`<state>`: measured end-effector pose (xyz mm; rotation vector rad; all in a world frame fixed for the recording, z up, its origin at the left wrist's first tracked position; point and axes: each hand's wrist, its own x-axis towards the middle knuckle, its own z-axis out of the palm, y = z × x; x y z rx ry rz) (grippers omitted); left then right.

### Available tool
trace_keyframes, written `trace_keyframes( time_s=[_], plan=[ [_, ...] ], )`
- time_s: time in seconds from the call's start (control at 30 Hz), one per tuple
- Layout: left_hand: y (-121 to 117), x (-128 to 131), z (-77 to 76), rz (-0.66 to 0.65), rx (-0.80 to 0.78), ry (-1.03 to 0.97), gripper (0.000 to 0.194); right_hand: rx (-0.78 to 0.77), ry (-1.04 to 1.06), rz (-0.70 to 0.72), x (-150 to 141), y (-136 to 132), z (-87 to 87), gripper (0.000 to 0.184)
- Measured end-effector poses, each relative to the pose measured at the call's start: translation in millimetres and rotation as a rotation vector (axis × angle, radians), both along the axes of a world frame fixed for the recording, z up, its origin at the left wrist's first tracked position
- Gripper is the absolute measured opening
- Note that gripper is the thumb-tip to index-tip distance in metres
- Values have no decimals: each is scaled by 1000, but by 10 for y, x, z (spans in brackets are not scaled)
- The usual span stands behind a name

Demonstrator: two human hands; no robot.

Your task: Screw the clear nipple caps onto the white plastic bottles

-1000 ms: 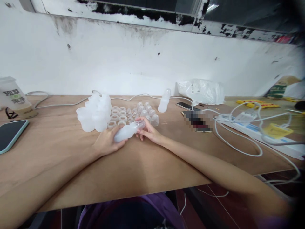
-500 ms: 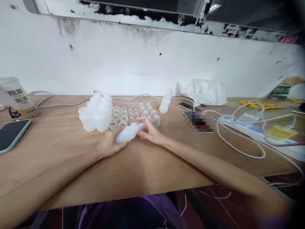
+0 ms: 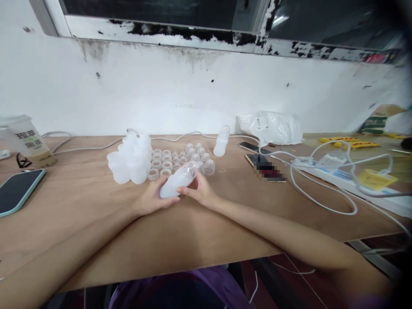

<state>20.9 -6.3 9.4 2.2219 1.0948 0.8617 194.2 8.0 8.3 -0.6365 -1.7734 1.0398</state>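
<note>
A translucent white baby bottle (image 3: 171,185) with a clear dome cap on it lies tilted between my hands, its capped end pointing up and to the right. My left hand (image 3: 150,200) is wrapped round the bottle's lower body. My right hand (image 3: 202,191) holds it near the neck and cap, with the thumb on the bottle and the other fingers partly hidden behind. Just beyond are rows of ring collars (image 3: 156,165), small clear nipples (image 3: 175,158) and dome caps (image 3: 209,167). Several bottle bodies (image 3: 121,171) stand clustered at the left.
A capped bottle (image 3: 220,142) stands near the wall, beside a white plastic bag (image 3: 272,127). Phones (image 3: 19,191) and a drink cup (image 3: 30,141) sit at the left. On the right are another phone (image 3: 252,160), a power strip (image 3: 392,199) and looping white cables.
My right hand has shifted its hold from the cap's tip down toward the neck, its thumb now on the bottle. The bottle's capped end is raised more steeply. The camera view has tilted slightly upward.
</note>
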Motion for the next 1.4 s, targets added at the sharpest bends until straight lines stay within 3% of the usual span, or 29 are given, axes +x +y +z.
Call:
trace_keyframes(
  time_s=[0.1, 0.17, 0.2, 0.27, 0.37, 0.43, 0.5, 0.63, 0.9, 1.03, 1.2, 1.4],
  plan=[
    [-21, 32, -31, -114, 36, -14, 58, 86, -49, 107, 78, -57, 98, 47],
    [-28, 33, -37, -172, 27, -6, 60, 135, -64, 92, 248, 14, 217, 45],
    [-29, 29, -33, -189, 12, 9, 57, 158, -15, 6, 363, 90, 282, 46],
    [-28, 16, -19, -192, -17, 44, 48, 271, 96, -315, 626, 309, 397, 49],
    [-29, 1, 6, -173, -39, 72, 39, 444, -5, -759, 1027, 702, 458, 49],
    [-32, -2, 13, -172, -43, 84, 36, 399, -154, -955, 1241, 924, 398, 44],
    [-36, 0, 12, -174, -40, 99, 34, 308, -291, -1026, 1381, 1078, 288, 44],
    [-36, 10, 0, -182, -35, 98, 32, 222, -393, -1037, 1464, 1204, 97, 51],
    [-37, 18, 7, -186, -27, 89, 30, 145, -459, -940, 1412, 1207, -86, 63],
    [-31, 15, -3, -186, -28, 94, 31, 73, -342, -887, 1446, 1310, -190, 67],
    [-26, 21, -7, -185, -25, 91, 31, -26, -84, -649, 1504, 1468, -277, 68],
    [-30, 24, -2, -185, -32, 82, 32, -40, -98, -582, 1474, 1470, -253, 63]
  ],
)
